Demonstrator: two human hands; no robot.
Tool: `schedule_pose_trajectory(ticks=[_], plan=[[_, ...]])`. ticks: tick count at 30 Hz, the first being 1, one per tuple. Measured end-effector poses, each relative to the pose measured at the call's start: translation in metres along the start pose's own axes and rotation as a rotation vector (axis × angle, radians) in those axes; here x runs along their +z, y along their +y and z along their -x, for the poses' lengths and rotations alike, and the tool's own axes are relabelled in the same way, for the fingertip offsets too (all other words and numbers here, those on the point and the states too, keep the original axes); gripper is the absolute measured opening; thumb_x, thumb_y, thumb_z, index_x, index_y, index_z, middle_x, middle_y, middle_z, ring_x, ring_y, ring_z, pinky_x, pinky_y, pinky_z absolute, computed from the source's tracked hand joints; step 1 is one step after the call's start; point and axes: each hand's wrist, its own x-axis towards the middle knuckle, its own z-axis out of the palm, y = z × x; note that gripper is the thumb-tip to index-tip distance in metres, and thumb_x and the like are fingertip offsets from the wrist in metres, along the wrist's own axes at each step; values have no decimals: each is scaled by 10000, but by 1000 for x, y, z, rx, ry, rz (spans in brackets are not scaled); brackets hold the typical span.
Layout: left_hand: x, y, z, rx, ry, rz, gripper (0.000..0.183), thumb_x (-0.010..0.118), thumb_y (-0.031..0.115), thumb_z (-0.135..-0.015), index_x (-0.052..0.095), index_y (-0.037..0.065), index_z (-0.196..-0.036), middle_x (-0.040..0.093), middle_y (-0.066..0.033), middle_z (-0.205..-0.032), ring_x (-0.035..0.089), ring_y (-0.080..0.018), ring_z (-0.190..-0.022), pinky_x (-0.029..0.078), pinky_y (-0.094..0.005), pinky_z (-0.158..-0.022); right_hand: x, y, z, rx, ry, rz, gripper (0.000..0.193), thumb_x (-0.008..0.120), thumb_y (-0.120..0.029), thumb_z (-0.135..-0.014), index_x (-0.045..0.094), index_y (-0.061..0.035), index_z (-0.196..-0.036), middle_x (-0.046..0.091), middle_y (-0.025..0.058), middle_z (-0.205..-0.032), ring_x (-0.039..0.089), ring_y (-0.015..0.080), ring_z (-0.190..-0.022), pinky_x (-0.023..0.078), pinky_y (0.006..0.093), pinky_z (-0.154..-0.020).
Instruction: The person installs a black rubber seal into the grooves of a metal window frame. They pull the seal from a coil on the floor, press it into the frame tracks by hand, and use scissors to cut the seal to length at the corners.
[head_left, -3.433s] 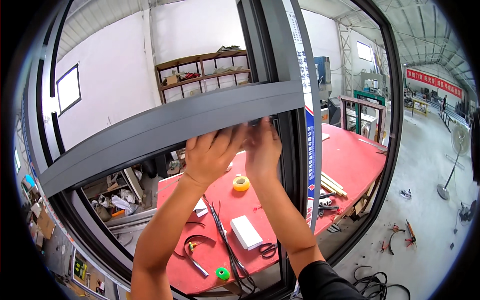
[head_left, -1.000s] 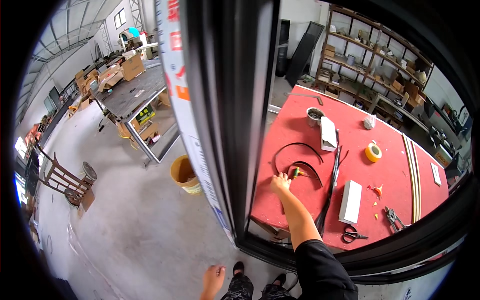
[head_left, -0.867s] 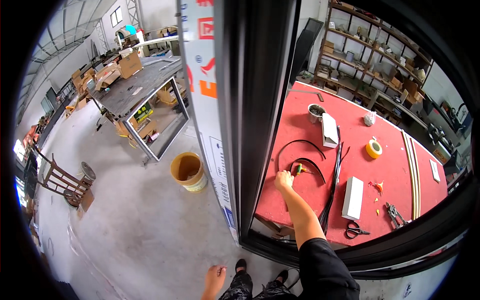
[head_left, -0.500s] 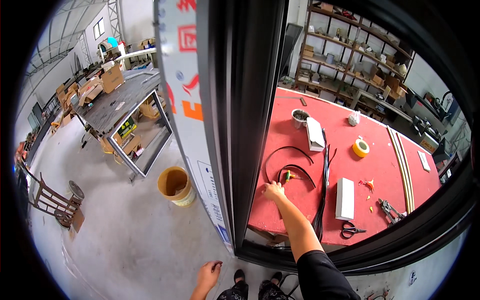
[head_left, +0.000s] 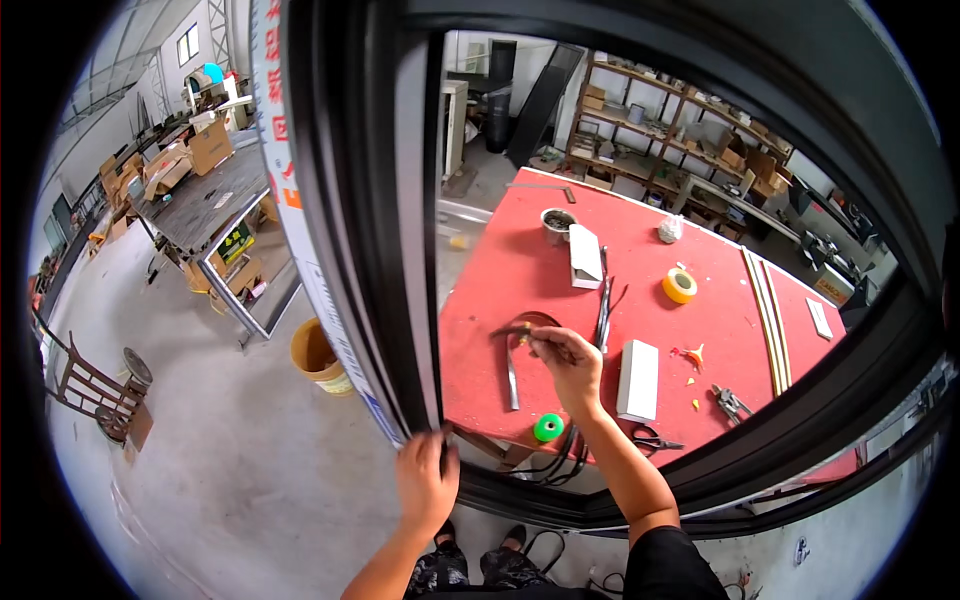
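A large black window frame [head_left: 405, 250] stands upright in front of me. Through its opening my right hand [head_left: 572, 365] reaches over the red table, its fingers closed on a dark strip [head_left: 508, 331] slightly blurred by motion. Other curved black strips [head_left: 513, 385] lie under and beside that hand. At the frame's lower left corner is my left hand [head_left: 427, 483], closed on a small dark piece [head_left: 446, 452] whose kind I cannot make out. A green roll [head_left: 548, 428] sits near the table's front edge, close to the right forearm.
On the red table [head_left: 480, 290] are white boxes [head_left: 638, 380], a metal cup [head_left: 557, 226], yellow tape [head_left: 680, 286], scissors [head_left: 655, 440], pliers [head_left: 732, 404] and long pale strips [head_left: 765, 320]. A yellow bucket [head_left: 318, 358] stands on the floor at left. Shelves [head_left: 640, 130] line the back.
My right hand has lifted a dark strip from the table. My left hand has risen to the frame's lower corner. The view has shifted right, and the green roll shows.
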Motion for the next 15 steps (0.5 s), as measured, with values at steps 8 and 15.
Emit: schedule_pose_trajectory(ticks=[8, 15], plan=[[19, 126, -61, 215, 163, 420, 168, 550, 64, -882, 625, 10, -1022, 617, -73, -814, 598, -213, -718, 472, -310, -667, -39, -131, 58, 60, -112, -296, 161, 607, 66, -848, 602, 41, -1007, 648, 109, -925, 657, 177, -856, 550, 293, -725], [24, 162, -38, -364, -554, 1280, 452, 349, 364, -1015, 613, 3, -949, 453, 5, -546, 357, -66, -448, 283, -216, -436, -66, -158, 61, 6, -93, -130, 278, 668, -25, -839, 603, 18, -1106, 597, 64, -982, 584, 101, -850, 473, 223, -756]])
